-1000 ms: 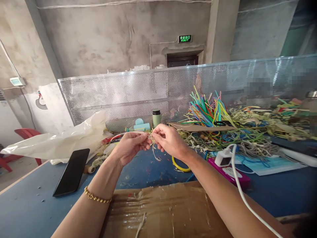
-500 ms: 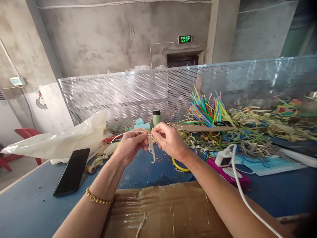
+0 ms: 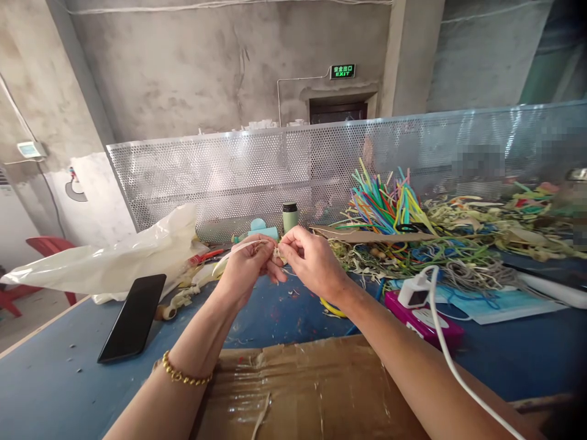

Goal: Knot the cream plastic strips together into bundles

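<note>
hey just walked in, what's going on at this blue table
A person holds a thin pale strip in the left hand, and the right hand appears to pinch its end. The hands meet above the blue table; details between them are too small to make out. A black phone lies to the left, and a bundle of coloured strips sits behind, to the right.

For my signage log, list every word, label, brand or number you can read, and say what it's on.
"安全出口": upper line of the lit sign on the back wall.
"EXIT": lower line of that sign.
Pale marks on the purple box: too small and blurred to read.
</note>
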`<state>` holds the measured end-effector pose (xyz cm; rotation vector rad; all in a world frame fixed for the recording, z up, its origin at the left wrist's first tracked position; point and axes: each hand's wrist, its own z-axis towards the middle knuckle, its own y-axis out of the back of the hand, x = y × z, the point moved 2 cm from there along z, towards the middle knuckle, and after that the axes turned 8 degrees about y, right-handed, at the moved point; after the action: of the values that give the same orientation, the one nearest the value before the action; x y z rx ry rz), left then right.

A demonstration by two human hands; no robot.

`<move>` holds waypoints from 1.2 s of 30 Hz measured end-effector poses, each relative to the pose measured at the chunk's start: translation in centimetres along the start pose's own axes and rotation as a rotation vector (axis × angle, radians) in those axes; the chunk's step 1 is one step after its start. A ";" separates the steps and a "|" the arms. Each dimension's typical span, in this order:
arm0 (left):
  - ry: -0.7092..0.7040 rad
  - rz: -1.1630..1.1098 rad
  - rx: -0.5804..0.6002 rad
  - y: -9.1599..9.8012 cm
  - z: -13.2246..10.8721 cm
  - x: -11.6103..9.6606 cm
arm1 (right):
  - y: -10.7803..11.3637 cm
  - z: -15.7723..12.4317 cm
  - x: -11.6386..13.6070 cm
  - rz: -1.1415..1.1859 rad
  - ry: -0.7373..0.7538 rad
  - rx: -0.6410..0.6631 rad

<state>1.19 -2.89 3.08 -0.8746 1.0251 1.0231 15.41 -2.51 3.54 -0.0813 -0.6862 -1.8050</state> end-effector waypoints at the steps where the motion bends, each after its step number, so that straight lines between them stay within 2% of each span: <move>1: -0.029 0.024 -0.028 -0.1 0.0 0.0 | 0.0 0.0 0.0 -0.005 0.000 -0.003; 4: -0.092 0.076 -0.086 -0.2 -0.1 -0.1 | 0.0 0.0 0.0 -0.027 0.011 -0.019; 7: -0.085 0.089 -0.106 -0.2 -0.2 -0.2 | 0.0 0.0 0.1 -0.038 0.024 -0.020; 29: -0.052 0.064 -0.037 -1.2 -0.8 -0.3 | 0.0 -0.2 0.7 -0.088 0.001 -0.128; 36: -0.092 0.086 -0.041 -1.4 -0.9 -0.1 | 0.0 -0.2 1.0 -0.022 -0.001 -0.111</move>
<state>2.25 -4.19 3.10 -0.8149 0.9743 1.1502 15.09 -3.44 3.74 -0.1492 -0.5892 -1.8639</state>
